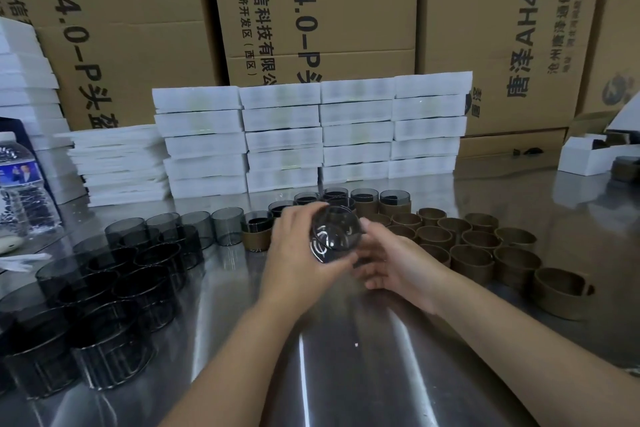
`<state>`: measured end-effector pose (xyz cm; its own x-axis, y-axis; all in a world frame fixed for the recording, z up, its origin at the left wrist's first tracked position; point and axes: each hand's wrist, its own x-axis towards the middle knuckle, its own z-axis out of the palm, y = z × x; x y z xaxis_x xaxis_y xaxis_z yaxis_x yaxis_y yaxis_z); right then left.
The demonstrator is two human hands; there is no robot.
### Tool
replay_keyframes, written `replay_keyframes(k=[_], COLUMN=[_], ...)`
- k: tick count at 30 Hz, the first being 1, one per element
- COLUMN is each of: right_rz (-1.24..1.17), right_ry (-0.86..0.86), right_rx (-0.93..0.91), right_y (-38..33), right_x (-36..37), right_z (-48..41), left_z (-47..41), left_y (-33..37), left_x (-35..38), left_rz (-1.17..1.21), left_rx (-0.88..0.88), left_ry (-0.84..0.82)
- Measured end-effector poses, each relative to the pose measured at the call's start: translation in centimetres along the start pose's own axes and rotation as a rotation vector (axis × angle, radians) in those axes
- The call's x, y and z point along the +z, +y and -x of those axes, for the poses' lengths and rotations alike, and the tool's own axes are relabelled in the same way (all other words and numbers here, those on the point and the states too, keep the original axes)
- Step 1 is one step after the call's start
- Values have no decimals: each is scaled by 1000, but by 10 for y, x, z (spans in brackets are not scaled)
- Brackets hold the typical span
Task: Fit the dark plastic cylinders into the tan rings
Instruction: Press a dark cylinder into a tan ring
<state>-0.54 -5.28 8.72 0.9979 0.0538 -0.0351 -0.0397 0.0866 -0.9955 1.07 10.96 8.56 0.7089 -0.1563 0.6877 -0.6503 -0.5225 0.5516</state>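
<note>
My left hand (300,253) grips a dark see-through plastic cylinder (333,233) above the steel table, its open end tilted toward me. My right hand (391,262) cups the cylinder's right and lower side with curled fingers; what lies under those fingers is hidden. Several loose dark cylinders (114,274) crowd the table's left. Several empty tan rings (471,253) stand at the right. Behind my hands, a row of assembled pieces (394,203) shows dark cylinders seated in tan rings.
Stacks of white boxes (311,135) line the back of the table, with tall cardboard cartons (311,10) behind them. A water bottle (20,191) stands at the far left. A small open white box (588,156) sits at the back right.
</note>
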Motion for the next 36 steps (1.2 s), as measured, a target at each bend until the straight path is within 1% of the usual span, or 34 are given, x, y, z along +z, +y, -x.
replay_keyframes(k=[3, 6, 12, 14, 17, 19, 24, 31, 36], right_rz=[-117, -133, 19, 92, 157, 204, 277, 340, 443], right_ry=[5, 9, 6, 15, -42, -44, -35, -14, -7], right_rx=[24, 25, -56, -132, -303, -372, -369, -432, -492], right_y=[-3, -2, 0, 3, 9, 10, 12, 11, 12], right_x=[0, -2, 3, 5, 7, 7, 6, 3, 8], right_z=[0, -1, 2, 3, 3, 2, 1, -1, 3], left_z=[6, 7, 7, 7, 9, 9, 9, 8, 6], left_y=[-1, -5, -17, -20, -18, -15, -14, -9, -13], left_x=[7, 9, 15, 17, 15, 13, 13, 10, 11], left_rz=[-1, 7, 142, 154, 120, 100, 125, 79, 55], left_rx=[100, 88, -12, -36, -10, -10, -62, -16, -15], left_ry=[-139, -210, -227, -232, -210, -216, -262, -269, -365])
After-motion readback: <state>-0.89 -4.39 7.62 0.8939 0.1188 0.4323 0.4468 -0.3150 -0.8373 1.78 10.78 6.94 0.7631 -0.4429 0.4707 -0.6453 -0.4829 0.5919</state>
